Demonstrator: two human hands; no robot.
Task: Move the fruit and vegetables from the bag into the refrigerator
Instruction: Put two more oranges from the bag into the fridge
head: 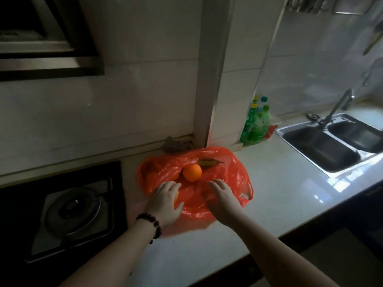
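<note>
The left hand (165,200) is curling its fingers (169,186) over an orange fruit (176,197), mostly hidden beneath the palm, at the near edge of the red plastic bag (226,172) lying on the worktop (279,183). The right hand (222,198) is resting with loose, spread fingers on the thin, crinkly film. Farther in, an orange (192,172) is sitting exposed: probably firm, smooth and prone to rolling, best cupped around its widest part. Beyond it, a green-brown vegetable (208,163) is lying at the bag's far side.
</note>
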